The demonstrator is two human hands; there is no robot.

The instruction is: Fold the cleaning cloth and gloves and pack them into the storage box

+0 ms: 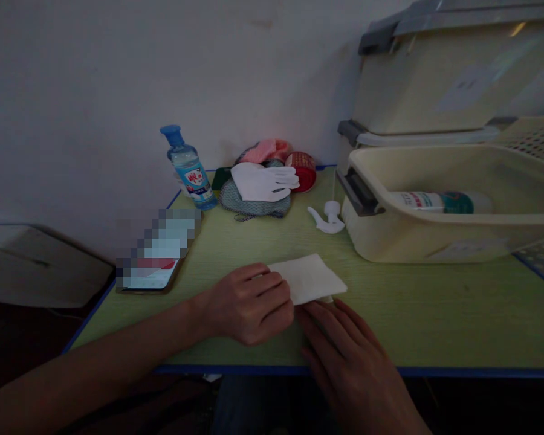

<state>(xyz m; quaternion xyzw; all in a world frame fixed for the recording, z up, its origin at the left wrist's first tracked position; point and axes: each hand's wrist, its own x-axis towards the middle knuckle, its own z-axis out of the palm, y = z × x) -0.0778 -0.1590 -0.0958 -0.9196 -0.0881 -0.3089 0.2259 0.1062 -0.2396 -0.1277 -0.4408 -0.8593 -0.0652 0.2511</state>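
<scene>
A folded white sheet (315,279), paper or thin cloth, lies low over the front middle of the green table. My left hand (258,305) is closed on its left end, fingers curled with the knuckles up. Against its lower edge rest the fingertips of my right hand (344,344), back upward. These fingers are stretched out side by side, and the thumb looks apart from the sheet. The fingertips are partly hidden at the edge, where a small flap shows. Behind the sheet lies a white spray nozzle (329,222).
A phone (163,254) lies at the left, near a blue bottle (191,172). At the back, a white glove (265,182) rests on a grey mesh cloth (242,204), beside a red roll (303,172). A cream basket (435,244) holding a bottle (456,202) stands right, before stacked bins (417,90).
</scene>
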